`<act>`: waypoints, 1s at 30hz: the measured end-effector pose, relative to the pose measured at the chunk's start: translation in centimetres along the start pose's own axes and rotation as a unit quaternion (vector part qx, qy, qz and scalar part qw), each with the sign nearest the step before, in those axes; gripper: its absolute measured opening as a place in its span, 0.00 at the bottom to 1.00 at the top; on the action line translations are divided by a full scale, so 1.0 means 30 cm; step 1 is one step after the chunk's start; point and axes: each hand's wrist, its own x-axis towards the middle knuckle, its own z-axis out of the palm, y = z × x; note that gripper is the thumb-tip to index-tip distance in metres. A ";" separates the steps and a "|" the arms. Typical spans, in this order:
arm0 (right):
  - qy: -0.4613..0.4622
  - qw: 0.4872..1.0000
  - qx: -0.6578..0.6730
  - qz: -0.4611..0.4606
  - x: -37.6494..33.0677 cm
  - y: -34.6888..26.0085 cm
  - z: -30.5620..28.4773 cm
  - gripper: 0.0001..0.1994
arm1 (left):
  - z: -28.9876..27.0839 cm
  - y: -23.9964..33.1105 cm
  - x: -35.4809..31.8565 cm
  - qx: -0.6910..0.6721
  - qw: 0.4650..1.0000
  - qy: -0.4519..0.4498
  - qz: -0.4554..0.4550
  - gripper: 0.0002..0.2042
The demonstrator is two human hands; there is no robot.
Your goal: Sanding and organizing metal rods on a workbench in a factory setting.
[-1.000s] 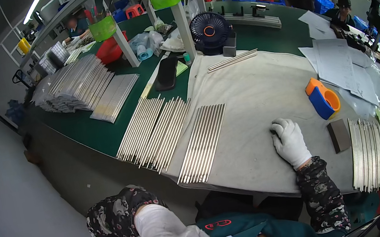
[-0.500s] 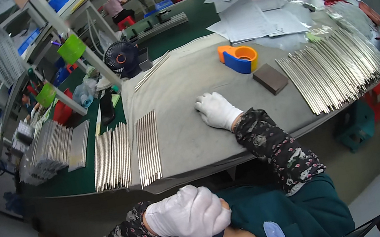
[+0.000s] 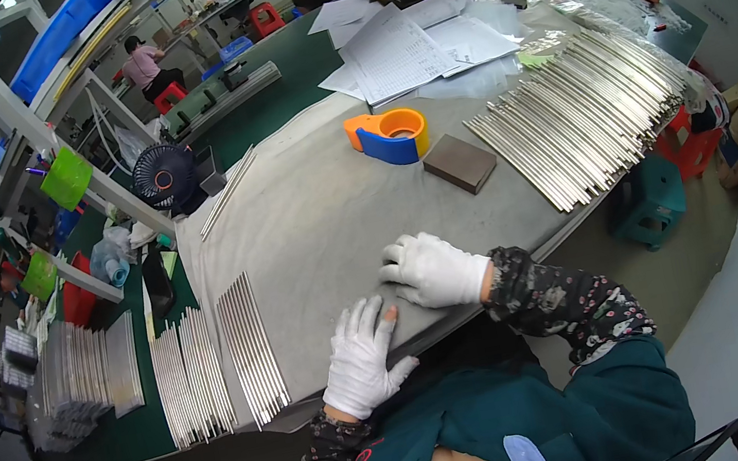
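Observation:
My left hand (image 3: 359, 359), in a white glove with a bare thumb tip, lies at the near edge of the grey cloth (image 3: 307, 212). Its fingers are stretched out and hold nothing visible. Just right of it and slightly farther in, my gloved right hand (image 3: 435, 270) rests on the cloth with fingers curled downward. Whatever may be under those fingers is hidden. To the left of my hands lies a small row of thin metal rods (image 3: 253, 350). Beyond the right hand are a brown rectangular block (image 3: 460, 164) and an orange-and-blue tape dispenser (image 3: 390, 136).
A broad pile of metal rods (image 3: 581, 119) covers the right side. More rods (image 3: 191, 380) and bundled rods (image 3: 83, 370) lie left. Papers (image 3: 402, 52), a fan (image 3: 165, 177) and a phone (image 3: 159, 285) sit farther back. A teal stool (image 3: 645, 201) stands below the right edge.
My left hand has come down from my chest to the cloth, and its fist has opened. My right hand has drawn nearer to me. The whole view has turned toward the right.

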 end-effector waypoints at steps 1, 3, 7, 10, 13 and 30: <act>-0.032 0.999 0.015 -0.002 -0.046 -0.012 -0.052 0.11 | -0.022 0.012 -0.007 0.060 0.997 -0.035 0.016 0.34; -0.052 0.998 0.045 -0.001 -0.124 0.025 -0.148 0.10 | -0.050 0.018 -0.004 0.026 0.999 -0.019 0.012 0.32; 0.087 0.974 -0.117 0.174 -0.109 0.179 -0.286 0.20 | -0.105 0.000 0.092 -0.031 0.999 -0.013 0.018 0.25; 0.072 0.919 -0.256 0.292 -0.116 0.286 -0.242 0.30 | -0.175 0.022 0.286 -0.031 0.996 -0.010 0.079 0.22; -0.104 0.903 -0.184 0.374 -0.092 0.321 -0.267 0.34 | -0.166 -0.010 0.452 -0.003 0.996 -0.007 0.087 0.22; 0.057 0.930 -0.118 0.343 0.022 0.630 -0.388 0.28 | 0.069 -0.255 0.847 0.095 0.995 0.029 -0.013 0.11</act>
